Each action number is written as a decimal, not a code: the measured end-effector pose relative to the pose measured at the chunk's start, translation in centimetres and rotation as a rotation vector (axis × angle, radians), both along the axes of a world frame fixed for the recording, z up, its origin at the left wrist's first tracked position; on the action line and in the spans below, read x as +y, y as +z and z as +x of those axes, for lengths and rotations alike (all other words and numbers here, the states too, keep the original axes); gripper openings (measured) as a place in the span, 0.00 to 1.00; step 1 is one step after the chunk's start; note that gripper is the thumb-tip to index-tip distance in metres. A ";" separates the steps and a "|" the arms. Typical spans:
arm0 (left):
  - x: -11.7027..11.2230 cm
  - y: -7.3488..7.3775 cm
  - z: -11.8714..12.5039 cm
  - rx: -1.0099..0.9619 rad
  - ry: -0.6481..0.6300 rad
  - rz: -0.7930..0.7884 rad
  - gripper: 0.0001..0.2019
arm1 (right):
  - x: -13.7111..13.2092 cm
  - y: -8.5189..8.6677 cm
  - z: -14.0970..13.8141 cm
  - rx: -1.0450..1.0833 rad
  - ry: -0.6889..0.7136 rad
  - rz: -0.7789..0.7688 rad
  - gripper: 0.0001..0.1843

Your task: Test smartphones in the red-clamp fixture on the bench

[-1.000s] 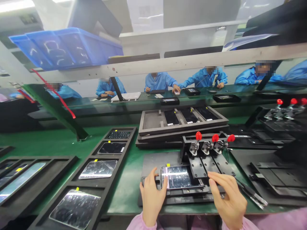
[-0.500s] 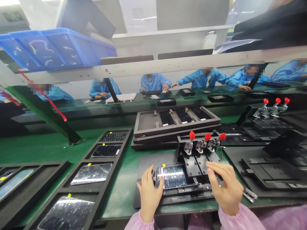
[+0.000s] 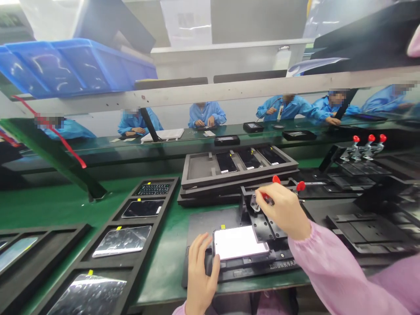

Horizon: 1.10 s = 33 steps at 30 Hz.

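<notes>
A phone (image 3: 241, 243) with a lit white screen lies flat in a black fixture (image 3: 252, 271), a yellow tab at its top edge. My left hand (image 3: 201, 271) rests at the phone's left end, thumb and fingers apart, holding nothing. Over the phone's right end stands a row of toggle clamps with red tips. My right hand (image 3: 284, 210) is closed around the left toggle clamp (image 3: 256, 203); a bit of its red handle shows between the fingers. Another red clamp tip (image 3: 300, 186) sticks up to the right of the hand.
A long black tray (image 3: 166, 214) with several phones runs along my left. Behind the fixture, stacked trays (image 3: 197, 179) hold more phones. A second clamp fixture (image 3: 364, 162) stands at right. People in blue work across the bench, below a blue bin (image 3: 75, 65).
My right hand has moved up and left from beside the fixture onto the left clamp. The phone's screen has turned from dark to white. My left thumb has slipped off the screen toward its edge.
</notes>
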State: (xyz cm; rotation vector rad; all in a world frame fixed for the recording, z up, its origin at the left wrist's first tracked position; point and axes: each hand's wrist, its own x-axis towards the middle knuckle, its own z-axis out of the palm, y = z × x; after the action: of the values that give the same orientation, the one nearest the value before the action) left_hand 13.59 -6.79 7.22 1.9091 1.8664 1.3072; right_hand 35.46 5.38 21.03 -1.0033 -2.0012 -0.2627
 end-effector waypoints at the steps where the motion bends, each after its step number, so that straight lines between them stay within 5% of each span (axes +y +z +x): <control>1: -0.1 0.0 -0.1 0.016 -0.007 -0.006 0.18 | -1.1 -0.8 0.2 0.045 0.024 0.021 0.06; 6: -0.5 -0.5 -0.8 0.052 -0.006 0.006 0.17 | -5.7 -6.6 1.1 0.050 -0.009 0.011 0.26; 11: -0.7 -0.5 -0.7 0.147 -0.027 0.004 0.18 | -6.2 -10.4 -0.2 -0.039 -0.249 -0.026 0.27; 24: -1.2 -0.5 -0.9 0.313 -0.052 -0.005 0.19 | -5.4 -11.8 -0.5 -0.318 -0.333 -0.141 0.29; 33: -1.3 -0.5 -0.8 0.405 -0.073 -0.172 0.22 | -7.2 -12.1 2.0 0.055 -0.144 -0.092 0.22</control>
State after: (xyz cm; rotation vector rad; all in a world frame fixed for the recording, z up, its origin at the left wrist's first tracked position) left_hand 12.74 -8.10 6.71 2.2476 1.9808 0.7489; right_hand 37.44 -1.85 8.96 -1.2028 -1.9085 -0.2204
